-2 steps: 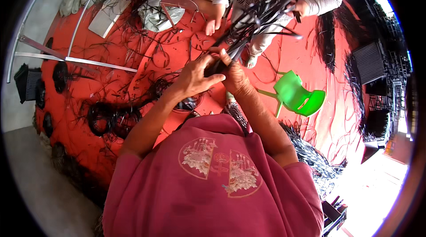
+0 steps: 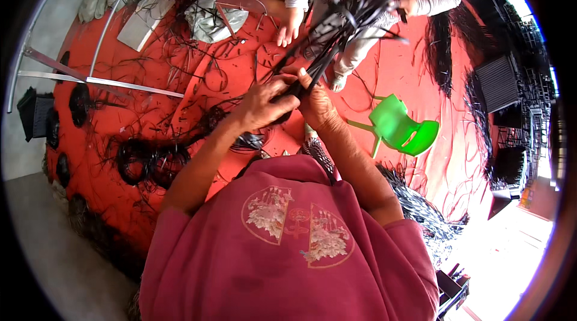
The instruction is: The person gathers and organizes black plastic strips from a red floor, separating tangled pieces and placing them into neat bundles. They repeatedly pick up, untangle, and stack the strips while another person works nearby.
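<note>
Both of my hands meet in front of me at the near end of a bundle of long, flat black strips (image 2: 324, 51). My left hand (image 2: 268, 103) is closed round the strips from the left, with its fingers bent over them. From the right, my right hand (image 2: 315, 102) grips the same bundle, thumb lying along it. The strips slant up and away to the right, their far part fanning out loosely. There a co-worker's right-side hand (image 2: 409, 6) is at the strips, while that person's other hand (image 2: 291, 25) hangs beside them with fingers stretched.
On the red floor (image 2: 234, 72) lie scattered strip pieces and black coils (image 2: 153, 162). A green plastic chair (image 2: 399, 123) stands to the right. At the left is a metal frame (image 2: 135, 85). Piled black strips (image 2: 421, 213) lie by my right elbow, and black woven panels (image 2: 497, 84) line the right side.
My left thumb and fingers have closed in over the bundle, where the thumb stuck out before. The far ends of the strips have shifted slightly.
</note>
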A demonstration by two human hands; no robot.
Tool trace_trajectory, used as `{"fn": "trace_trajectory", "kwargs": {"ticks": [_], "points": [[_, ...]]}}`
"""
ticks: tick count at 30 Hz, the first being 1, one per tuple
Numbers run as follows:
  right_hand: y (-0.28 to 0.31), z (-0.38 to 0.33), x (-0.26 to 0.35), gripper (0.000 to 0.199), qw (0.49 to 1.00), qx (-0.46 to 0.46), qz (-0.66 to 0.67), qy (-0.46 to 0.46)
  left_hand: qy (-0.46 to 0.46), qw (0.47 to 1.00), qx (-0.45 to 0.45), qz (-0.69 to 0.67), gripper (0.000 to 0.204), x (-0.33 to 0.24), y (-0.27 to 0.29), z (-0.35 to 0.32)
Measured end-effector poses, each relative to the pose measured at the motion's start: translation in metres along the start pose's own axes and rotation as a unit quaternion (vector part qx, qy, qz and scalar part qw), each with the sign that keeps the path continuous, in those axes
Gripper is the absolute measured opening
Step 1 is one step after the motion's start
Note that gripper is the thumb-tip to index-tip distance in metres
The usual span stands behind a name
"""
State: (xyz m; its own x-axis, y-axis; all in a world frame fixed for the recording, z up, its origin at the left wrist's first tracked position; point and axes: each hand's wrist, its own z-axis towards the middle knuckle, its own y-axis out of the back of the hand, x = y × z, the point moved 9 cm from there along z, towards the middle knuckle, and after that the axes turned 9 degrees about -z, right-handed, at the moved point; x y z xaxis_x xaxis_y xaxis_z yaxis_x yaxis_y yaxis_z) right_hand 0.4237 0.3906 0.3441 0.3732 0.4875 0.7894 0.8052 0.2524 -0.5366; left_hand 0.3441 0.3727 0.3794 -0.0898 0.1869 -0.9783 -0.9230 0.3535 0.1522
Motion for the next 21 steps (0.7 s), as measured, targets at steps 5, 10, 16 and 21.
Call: {"fn": "trace_trajectory", "kwargs": {"ticks": [5, 10, 16, 21], "points": [[-0.025, -0.03, 0.025, 0.075, 0.984, 0.057, 0.147, 0.087, 0.263, 0.917, 0.169, -0.247, 0.028, 0.097, -0.02, -0.104], [0.044, -0.048, -0.025, 0.061, 0.967, -0.039, 0.248, 0.052, 0.324, 0.935, 0.137, -0.04, 0.02, 0.104, 0.03, -0.176], [0.038, -0.039, -0.017, 0.036, 0.942, 0.044, 0.334, 0.013, 0.17, 0.983, 0.056, 0.035, 0.021, -0.035, 0.042, -0.204], [-0.012, -0.052, -0.003, 0.039, 0.976, 0.148, 0.159, 0.0, 0.241, 0.963, -0.118, 0.008, 0.011, -0.017, 0.026, -0.249]]}}
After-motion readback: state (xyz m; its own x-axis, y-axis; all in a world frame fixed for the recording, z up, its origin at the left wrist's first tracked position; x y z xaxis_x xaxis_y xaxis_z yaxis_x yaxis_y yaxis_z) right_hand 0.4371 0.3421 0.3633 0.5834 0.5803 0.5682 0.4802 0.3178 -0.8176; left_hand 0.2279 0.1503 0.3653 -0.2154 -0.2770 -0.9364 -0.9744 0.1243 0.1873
